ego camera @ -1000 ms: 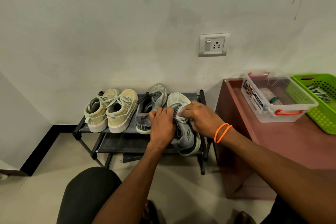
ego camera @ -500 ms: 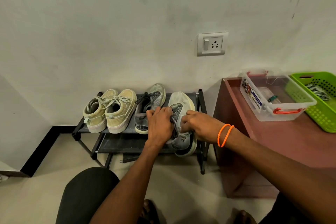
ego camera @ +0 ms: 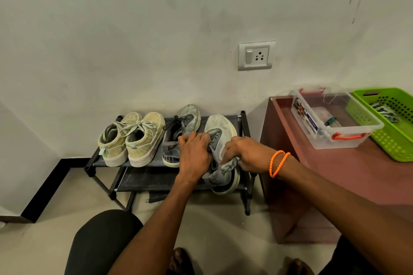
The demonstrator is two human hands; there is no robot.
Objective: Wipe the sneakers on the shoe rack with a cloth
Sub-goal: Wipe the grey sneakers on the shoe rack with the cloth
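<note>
While both hands work at the front right corner of the shoe rack (ego camera: 243,116), the step in hand looks like wiping the right-hand grey sneaker (ego camera: 223,174). Nearest, that sneaker is tipped on its side, its heel hanging past the rack's front edge and its toe lying toward the back edge. The left hand (ego camera: 194,156) curls over its collar and tongue, gripping it to steady it. The right hand (ego camera: 248,154), with orange bands (ego camera: 278,163) at the wrist, bunches a pale cloth (ego camera: 229,162) against the sneaker's side, fingers clenched round it.

Just left of it, the other grey sneaker (ego camera: 178,136) stands upright on the top shelf, and further left, near the left edge, sits the beige pair (ego camera: 131,140). Whether any of these is already wiped cannot be told.

Next, I judge, the cloth must travel along the upper toward the toe while the left hand keeps the sneaker from sliding off the front edge; afterwards it needs setting back upright beside its mate.
</note>
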